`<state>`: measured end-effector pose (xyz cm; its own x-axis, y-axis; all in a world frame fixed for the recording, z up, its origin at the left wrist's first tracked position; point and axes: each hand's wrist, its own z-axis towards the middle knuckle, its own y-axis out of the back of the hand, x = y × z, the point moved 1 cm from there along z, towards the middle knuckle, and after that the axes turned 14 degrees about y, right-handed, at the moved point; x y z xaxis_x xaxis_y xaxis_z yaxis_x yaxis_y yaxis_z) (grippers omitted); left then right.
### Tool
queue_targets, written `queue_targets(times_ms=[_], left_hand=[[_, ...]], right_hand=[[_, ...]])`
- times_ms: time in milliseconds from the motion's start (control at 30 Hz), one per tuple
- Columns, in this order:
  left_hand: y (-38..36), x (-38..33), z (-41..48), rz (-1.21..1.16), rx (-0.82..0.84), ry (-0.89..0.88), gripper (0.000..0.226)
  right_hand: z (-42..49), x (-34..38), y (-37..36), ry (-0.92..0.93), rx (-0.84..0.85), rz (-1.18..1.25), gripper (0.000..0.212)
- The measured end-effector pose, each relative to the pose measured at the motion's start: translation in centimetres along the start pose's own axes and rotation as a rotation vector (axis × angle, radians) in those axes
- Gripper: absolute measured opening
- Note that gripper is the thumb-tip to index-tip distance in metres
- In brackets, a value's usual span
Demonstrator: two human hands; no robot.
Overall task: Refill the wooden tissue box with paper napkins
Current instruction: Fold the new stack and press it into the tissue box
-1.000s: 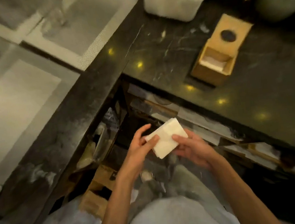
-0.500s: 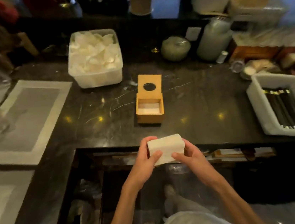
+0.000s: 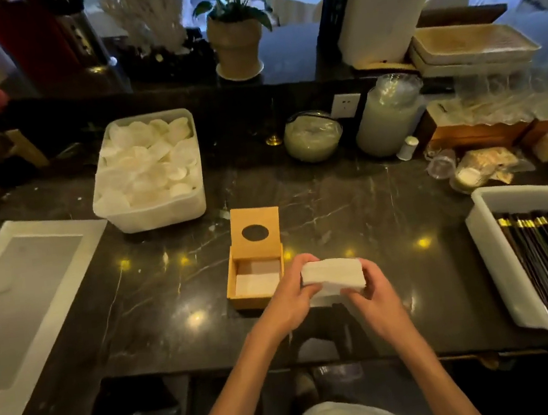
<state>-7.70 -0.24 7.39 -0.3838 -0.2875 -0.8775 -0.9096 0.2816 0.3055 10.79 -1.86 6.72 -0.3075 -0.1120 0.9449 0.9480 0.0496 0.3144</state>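
Napkins [image 3: 332,276] sit as 1 thick white stack between your 2 hands, held just above the dark marble table [image 3: 353,215] and just right of the wooden tissue box [image 3: 256,280]. Your left hand [image 3: 289,300] has its grip closed on the stack's left end, thumb on top and fingers under; your right hand [image 3: 373,293] grips the right end the same way. The box stands open, its lid [image 3: 255,232] with the round hole tipped back behind the opening, and a few napkins already lie inside, seemingly low in the box.

Judging from this, the stack is about to go in, and the fit is the risk. The stack looks close to the width of the opening, so if you bring it down skewed, a corner may catch on the wooden rim and the lower sheets could fold or splay. Squeeze only at the ends and the middle sheets may sag and slip out onto the table. The box is light and nothing braces it, so a push from the side could slide it toward the white tub [image 3: 149,188] behind it, and a knock on the raised lid might drop it shut. Square the stack over the opening first, then lower it flat
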Motion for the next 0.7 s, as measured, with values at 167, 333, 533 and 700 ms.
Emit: queue_targets(times_ms=[167, 333, 533, 700], left_hand=[[-2.1, 0.1, 4.5, 0.064, -0.017, -0.007, 0.042], [-5.2, 2.6, 7.4, 0.171, -0.015, 0.027, 0.046], [-6.5, 6.0, 7.9, 0.116, 0.025, 0.188, 0.072], [-6.3, 7.0, 8.6, 0.098, 0.026, 0.214, 0.055]], right_hand=[[2.9, -3.0, 1.4, -0.068, -0.034, -0.051, 0.047], [3.5, -7.1, 1.5, -0.14, -0.024, -0.069, 0.044], [2.4, -10.2, 0.2, -0.287, 0.01, -0.047, 0.077], [2.7, -9.3, -0.4, -0.331, 0.015, 0.056, 0.093]])
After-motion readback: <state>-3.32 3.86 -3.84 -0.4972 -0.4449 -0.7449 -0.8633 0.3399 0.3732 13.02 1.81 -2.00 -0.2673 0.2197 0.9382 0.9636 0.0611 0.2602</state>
